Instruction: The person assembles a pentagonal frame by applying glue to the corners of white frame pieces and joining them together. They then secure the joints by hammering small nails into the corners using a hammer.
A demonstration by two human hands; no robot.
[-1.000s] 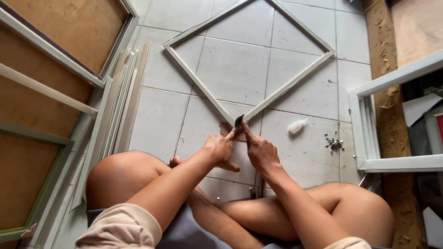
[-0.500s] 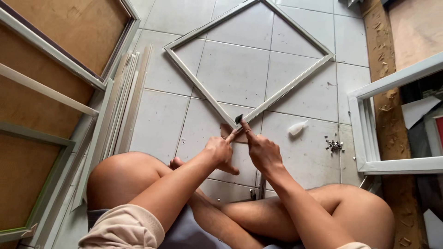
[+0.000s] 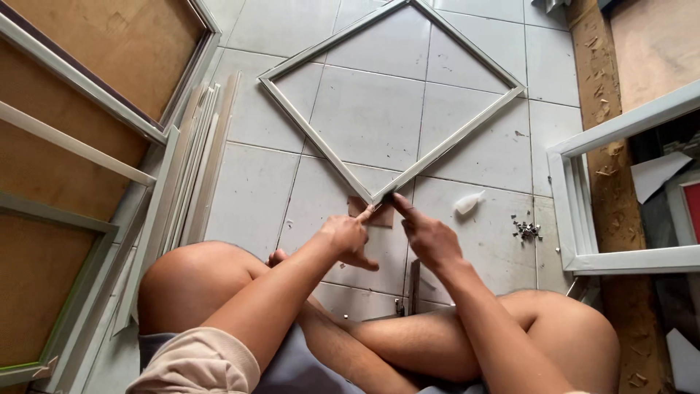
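Head view looks down at a person sitting cross-legged on the tile floor (image 3: 248,197). Both hands meet at the near corner of the grey square frame (image 3: 321,149), mid-picture. Left hand (image 3: 348,237) has its fingers pinched on that corner, right hand (image 3: 429,235) presses it with a fingertip (probably steadying the joint). Small white bottle (image 3: 469,202) and screws (image 3: 526,230) lie just right, within reach.

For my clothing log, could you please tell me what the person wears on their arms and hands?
Both hands are bare: no gloves, rings or watch show on the left hand or the right hand. Both forearms are uncovered. A short beige sleeve covers the left upper arm.
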